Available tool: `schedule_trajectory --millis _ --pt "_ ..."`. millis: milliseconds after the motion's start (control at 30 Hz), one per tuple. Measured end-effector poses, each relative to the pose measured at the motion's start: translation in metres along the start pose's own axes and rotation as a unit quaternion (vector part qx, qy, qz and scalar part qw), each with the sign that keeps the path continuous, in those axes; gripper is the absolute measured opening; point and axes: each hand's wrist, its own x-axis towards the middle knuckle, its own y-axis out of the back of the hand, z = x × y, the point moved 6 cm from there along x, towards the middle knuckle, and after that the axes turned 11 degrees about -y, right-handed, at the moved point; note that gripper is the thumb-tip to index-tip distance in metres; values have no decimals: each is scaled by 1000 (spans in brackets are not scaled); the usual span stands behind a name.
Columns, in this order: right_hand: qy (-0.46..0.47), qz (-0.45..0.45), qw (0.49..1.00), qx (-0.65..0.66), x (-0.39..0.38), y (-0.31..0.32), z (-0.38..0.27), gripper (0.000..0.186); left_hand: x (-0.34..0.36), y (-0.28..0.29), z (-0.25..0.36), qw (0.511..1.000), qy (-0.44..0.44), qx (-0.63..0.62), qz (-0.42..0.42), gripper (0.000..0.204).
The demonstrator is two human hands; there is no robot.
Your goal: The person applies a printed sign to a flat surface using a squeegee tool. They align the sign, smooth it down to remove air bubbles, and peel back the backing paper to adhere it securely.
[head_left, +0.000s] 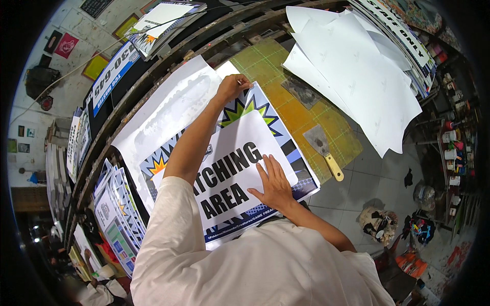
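My left hand (235,87) — fingers drawn in narrow at the far corner of the printed sign (232,163); cannot tell whether they pinch its edge. Right hand (277,183) open flat, fingers spread, palm down on the lettered panel. Sign lies before me, beside the gridded cutting mat (291,120) — putty knife (319,143) on that.

Light fills the centre; edges bend into blackness.
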Motion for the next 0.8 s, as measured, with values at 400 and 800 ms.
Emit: schedule_trajectory --millis 400,800 --pt "10 16 1000 4 -1 1 -3 77 -10 28 10 983 -85 -11 165 25" --pt "-271 219 927 -140 -34 108 79 58 -269 -63 149 970 -157 29 181 21"
